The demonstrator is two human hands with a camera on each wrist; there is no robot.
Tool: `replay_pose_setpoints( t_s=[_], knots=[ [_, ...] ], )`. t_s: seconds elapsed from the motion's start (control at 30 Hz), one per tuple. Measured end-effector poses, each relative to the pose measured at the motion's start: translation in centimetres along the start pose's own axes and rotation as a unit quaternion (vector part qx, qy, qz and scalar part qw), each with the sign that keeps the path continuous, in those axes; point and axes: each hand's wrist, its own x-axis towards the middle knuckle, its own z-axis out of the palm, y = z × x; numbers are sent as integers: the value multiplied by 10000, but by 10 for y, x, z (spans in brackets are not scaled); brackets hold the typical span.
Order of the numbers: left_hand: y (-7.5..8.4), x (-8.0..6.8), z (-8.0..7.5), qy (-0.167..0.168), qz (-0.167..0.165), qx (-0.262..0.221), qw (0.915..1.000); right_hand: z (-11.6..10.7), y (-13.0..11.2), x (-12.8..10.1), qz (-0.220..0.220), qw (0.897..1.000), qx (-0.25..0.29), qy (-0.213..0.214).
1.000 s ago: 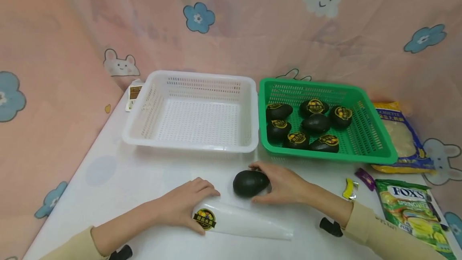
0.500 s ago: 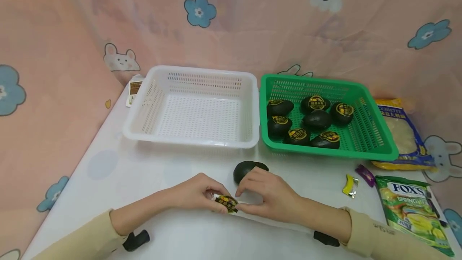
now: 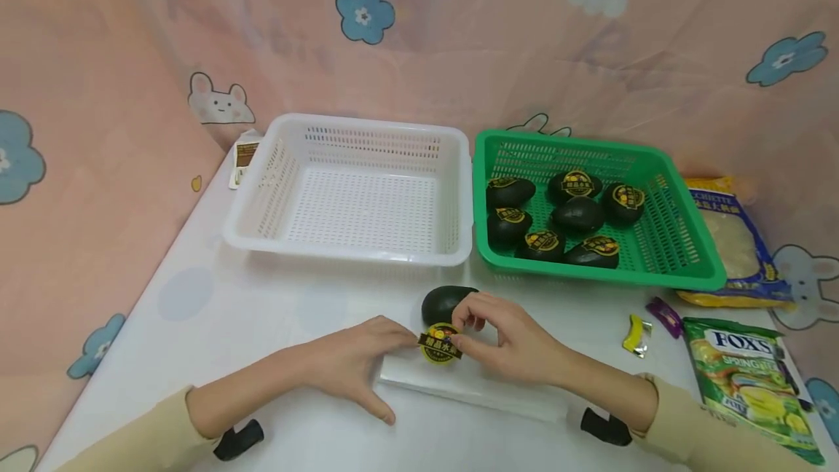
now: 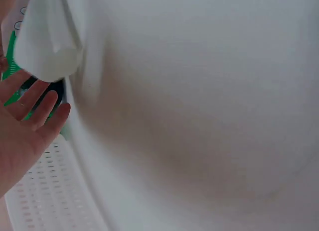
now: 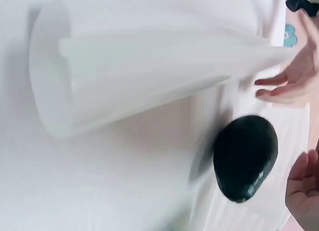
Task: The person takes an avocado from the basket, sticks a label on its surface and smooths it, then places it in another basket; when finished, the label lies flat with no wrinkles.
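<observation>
A: Start with the big picture: the white basket (image 3: 357,191) has nothing in it, the green basket (image 3: 675,239) holds seven labelled avocados (image 3: 577,215), and your work sits in front of both, on the table (image 3: 262,304).

B: And the backing sheet?

A: The sheet (image 3: 478,388) lies flat between your wrists. Your left hand (image 3: 354,363) rests on its left end with fingers straight and relaxed, gripping nothing. I'd keep that palm pressing down so the sheet can't lift while you peel.

B: The bare avocado?

A: The avocado (image 3: 446,303) lies just behind your right hand (image 3: 518,344), close to the sticker. It looks round enough to roll, so I'd steady it before pressing anything on.

B: And the sticker itself?

A: Your right thumb and forefinger pinch the sticker (image 3: 440,343) by its right edge, face up, just above the sheet's left end. Hold only the rim, I'd say, so the glue stays clean, and lay it on from one side to avoid a crease.

B: What's changed from half a second ago?

A: Then both hands crowded the sticker, which lay tilted and low on the sheet. Now it is up and facing you, your left fingers have let go and spread flat, and your right hand alone carries it.
</observation>
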Motion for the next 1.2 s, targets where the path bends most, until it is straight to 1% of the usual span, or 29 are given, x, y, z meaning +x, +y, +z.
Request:
replay_pose_setpoints(
  t_s=[0.03, 0.07, 0.13, 0.17, 0.2, 0.27, 0.3, 0.37, 0.47, 0.53, 0.6, 0.7, 0.77, 0.87, 0.97, 1.0, 1.07, 1.13, 1.2],
  knots=[
    [3, -1, -3, 8, -36, 28, 10000, -3, 0, 0, 247, 9997, 22, -68],
    [6, 0, -5, 56, -86, -141, 9998, -5, 1, 1, 436, 9989, 29, -147],
    [11, 4, -10, 398, -111, -739, 9964, -8, 1, 3, 624, 9976, 12, -286],
    [14, 8, -11, 644, -150, -1032, 9925, -9, 1, 4, 670, 9972, 1, -338],
    [16, 12, -12, 929, -190, -1292, 9871, -9, 1, 5, 702, 9969, 4, -365],
    [19, 20, -13, 1484, -334, -1824, 9714, -9, 2, 7, 815, 9961, 38, -333],
    [19, 23, -12, 1732, -452, -2007, 9631, -9, 2, 8, 907, 9955, 84, -273],
    [19, 28, -11, 2093, -771, -2193, 9498, -9, 5, 8, 1224, 9923, 172, -87],
    [17, 34, -7, 2441, -1226, -2411, 9313, -8, 12, 7, 1787, 9830, 355, 227],
    [14, 38, -4, 2583, -1379, -2445, 9244, -8, 16, 5, 2087, 9765, 397, 364],
    [11, 42, 0, 2673, -1533, -2439, 9195, -7, 22, 4, 2250, 9728, 288, 466],
    [6, 49, 6, 2741, -1730, -2290, 9179, -5, 30, 5, 2310, 9707, -77, 653],
    [3, 52, 9, 2749, -1831, -2156, 9189, -4, 36, 6, 2265, 9702, -370, 782],
    [0, 55, 11, 2753, -1844, -1899, 9242, -2, 43, 6, 2171, 9696, -662, 913],
    [-2, 56, 13, 2852, -1734, -1440, 9316, 0, 48, 6, 1861, 9732, -832, 1062],
    [-2, 57, 13, 2916, -1618, -1218, 9349, 1, 50, 5, 1684, 9759, -864, 1087],
    [-3, 57, 13, 3043, -1302, -717, 9409, 2, 52, 5, 1165, 9831, -900, 1088],
    [-2, 58, 13, 3111, -867, -185, 9462, 3, 53, 4, 671, 9884, -922, 1003],
    [-2, 60, 12, 3102, -454, 290, 9491, 3, 53, 5, 377, 9907, -959, 888]
  ],
)
